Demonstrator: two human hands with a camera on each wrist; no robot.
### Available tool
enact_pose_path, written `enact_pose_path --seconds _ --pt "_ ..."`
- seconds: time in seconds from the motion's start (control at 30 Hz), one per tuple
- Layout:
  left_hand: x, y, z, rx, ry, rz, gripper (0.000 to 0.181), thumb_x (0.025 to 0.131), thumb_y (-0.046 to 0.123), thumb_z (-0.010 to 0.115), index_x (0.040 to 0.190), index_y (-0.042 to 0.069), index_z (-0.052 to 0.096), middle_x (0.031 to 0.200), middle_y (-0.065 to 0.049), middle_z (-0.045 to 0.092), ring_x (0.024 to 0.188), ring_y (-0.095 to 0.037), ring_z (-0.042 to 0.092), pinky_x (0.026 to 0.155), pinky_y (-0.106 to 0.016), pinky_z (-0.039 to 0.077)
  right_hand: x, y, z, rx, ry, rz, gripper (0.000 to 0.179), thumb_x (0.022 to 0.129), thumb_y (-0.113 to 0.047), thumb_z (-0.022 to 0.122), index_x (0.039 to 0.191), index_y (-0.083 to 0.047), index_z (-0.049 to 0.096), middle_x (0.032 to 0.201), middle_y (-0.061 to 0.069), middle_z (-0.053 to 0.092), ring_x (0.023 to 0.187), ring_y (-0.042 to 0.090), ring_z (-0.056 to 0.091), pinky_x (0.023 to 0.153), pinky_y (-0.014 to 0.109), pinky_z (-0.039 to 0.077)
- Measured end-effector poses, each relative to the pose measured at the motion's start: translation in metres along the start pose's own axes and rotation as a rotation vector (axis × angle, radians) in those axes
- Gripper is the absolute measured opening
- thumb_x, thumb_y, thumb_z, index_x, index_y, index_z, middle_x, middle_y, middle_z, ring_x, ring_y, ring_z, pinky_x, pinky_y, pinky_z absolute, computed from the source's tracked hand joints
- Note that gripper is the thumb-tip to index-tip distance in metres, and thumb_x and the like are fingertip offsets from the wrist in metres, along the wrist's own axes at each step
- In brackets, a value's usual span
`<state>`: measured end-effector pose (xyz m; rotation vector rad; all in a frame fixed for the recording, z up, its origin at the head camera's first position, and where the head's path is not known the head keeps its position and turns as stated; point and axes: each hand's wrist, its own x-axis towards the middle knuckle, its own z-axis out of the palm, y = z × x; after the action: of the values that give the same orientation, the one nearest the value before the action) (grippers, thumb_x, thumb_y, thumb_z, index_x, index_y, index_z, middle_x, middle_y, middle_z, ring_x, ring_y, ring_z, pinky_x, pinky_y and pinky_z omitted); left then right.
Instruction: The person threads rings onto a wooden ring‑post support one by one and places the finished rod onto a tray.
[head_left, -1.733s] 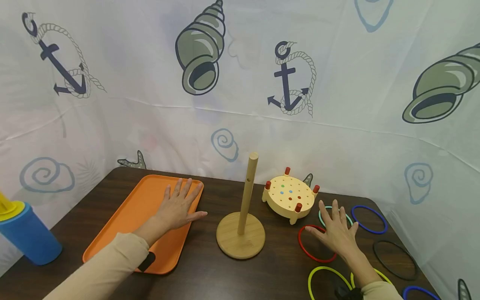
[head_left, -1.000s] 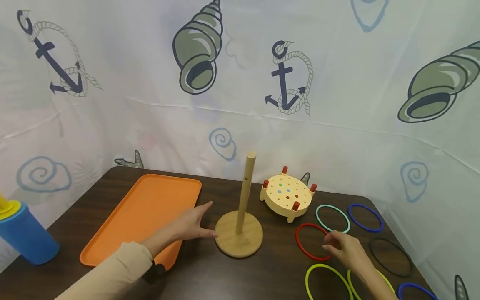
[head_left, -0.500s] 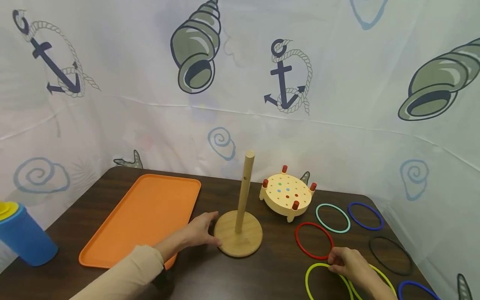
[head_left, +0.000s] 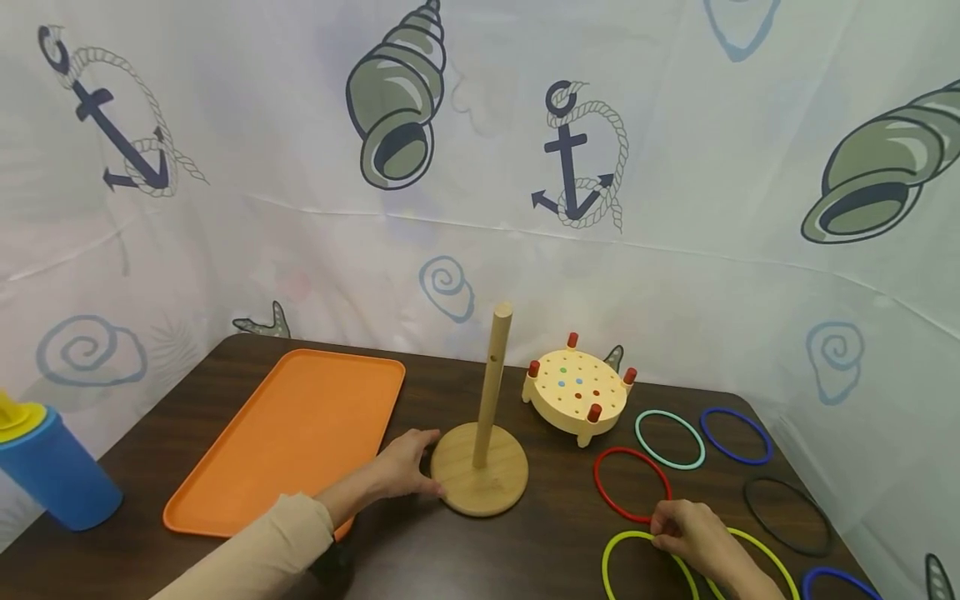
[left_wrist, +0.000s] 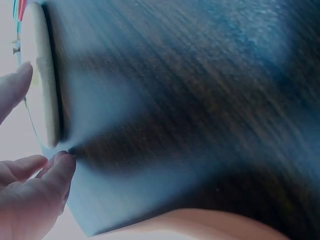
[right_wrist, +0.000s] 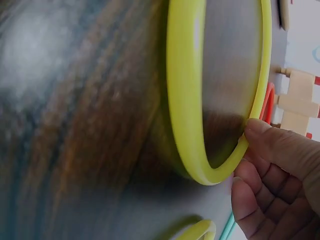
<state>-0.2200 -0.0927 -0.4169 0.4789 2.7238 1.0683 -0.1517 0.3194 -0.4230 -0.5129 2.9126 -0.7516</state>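
Note:
In the head view my left hand (head_left: 401, 467) rests at the left rim of a round wooden base (head_left: 483, 500) that carries an upright wooden post (head_left: 491, 383). Its thumb overlaps the base's edge, and the fingers lie loosely beside the rim, as the left wrist view also shows. My right hand (head_left: 701, 537) pinches a yellow ring (right_wrist: 185, 90) between thumb and index finger. This ring stands tilted in the right wrist view, with the other fingers curled below it. A second yellow ring (head_left: 776, 562) lies partly behind the right hand.
An orange tray (head_left: 300, 433) lies left, beyond it a blue container (head_left: 60, 475) with yellow top. Behind the post's right stands a cream pegged disc (head_left: 573, 392). Red (head_left: 597, 479), teal (head_left: 660, 412), blue (head_left: 727, 408) and dark (head_left: 772, 478) rings lie right; another blue ring (head_left: 832, 571) lies nearer.
My left hand has moved from over the tray to the wooden base. My right hand, first spread above the rings, has come down nearer and pinched a yellow ring, which has shifted slightly left.

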Motion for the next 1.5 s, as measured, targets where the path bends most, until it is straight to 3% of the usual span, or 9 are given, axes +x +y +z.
enact_pose_path --seconds 0.43,0.73,0.9,1.13,1.33,1.5 --pt "0.002 -0.003 0.005 0.042 0.021 0.053 0.077 0.063 0.013 0.087 0.126 -0.012 0.051 0.121 -0.023 0.053 0.104 -0.031 0.054 0.089 -0.045 0.049 0.003 -0.007 -0.002 0.016 -0.009 -0.031 0.017 0.078 -0.006 0.071 0.071 -0.015 0.058 0.063 -0.012 0.055 0.055 -0.005 0.044 0.046 0.018 0.041" --pt "0.001 -0.001 0.008 -0.042 0.043 0.034 0.074 0.064 0.005 0.085 0.127 -0.013 0.05 0.119 -0.023 0.051 0.1 -0.03 0.056 0.079 -0.036 0.056 0.014 -0.021 -0.01 0.103 0.058 -0.065 0.01 0.082 -0.006 0.069 0.077 -0.01 0.061 0.069 -0.007 0.06 0.058 -0.004 0.048 0.048 0.018 0.045" --pt "0.0 -0.002 0.009 -0.058 0.051 0.029 0.074 0.064 0.004 0.085 0.126 -0.014 0.051 0.118 -0.023 0.051 0.101 -0.031 0.056 0.079 -0.036 0.056 0.027 -0.041 -0.024 0.181 0.147 -0.02 0.005 0.084 -0.007 0.068 0.083 -0.006 0.063 0.072 -0.001 0.061 0.058 0.0 0.05 0.048 0.02 0.047" --pt "0.0 -0.004 0.01 -0.074 0.046 0.066 0.073 0.064 0.002 0.084 0.126 -0.016 0.049 0.12 -0.026 0.049 0.101 -0.033 0.057 0.078 -0.035 0.057 0.048 -0.076 -0.051 0.314 0.356 -0.03 0.007 0.087 -0.005 0.065 0.089 0.002 0.064 0.07 0.002 0.059 0.055 0.006 0.05 0.047 0.022 0.046" --pt "-0.001 -0.004 0.009 -0.088 0.038 0.075 0.073 0.065 0.002 0.084 0.126 -0.017 0.048 0.122 -0.028 0.048 0.102 -0.035 0.057 0.076 -0.033 0.057 0.065 -0.108 -0.07 0.434 0.457 0.007 0.018 0.091 -0.011 0.062 0.098 0.006 0.062 0.078 0.002 0.061 0.065 0.006 0.057 0.058 0.02 0.053" --pt "-0.001 -0.005 0.008 -0.108 0.029 0.088 0.074 0.065 0.001 0.083 0.127 -0.018 0.047 0.122 -0.03 0.048 0.103 -0.036 0.057 0.077 -0.033 0.058 0.083 -0.138 -0.079 0.608 0.513 0.012 0.022 0.092 -0.014 0.061 0.101 0.006 0.059 0.078 -0.003 0.06 0.069 0.005 0.057 0.064 0.018 0.055"
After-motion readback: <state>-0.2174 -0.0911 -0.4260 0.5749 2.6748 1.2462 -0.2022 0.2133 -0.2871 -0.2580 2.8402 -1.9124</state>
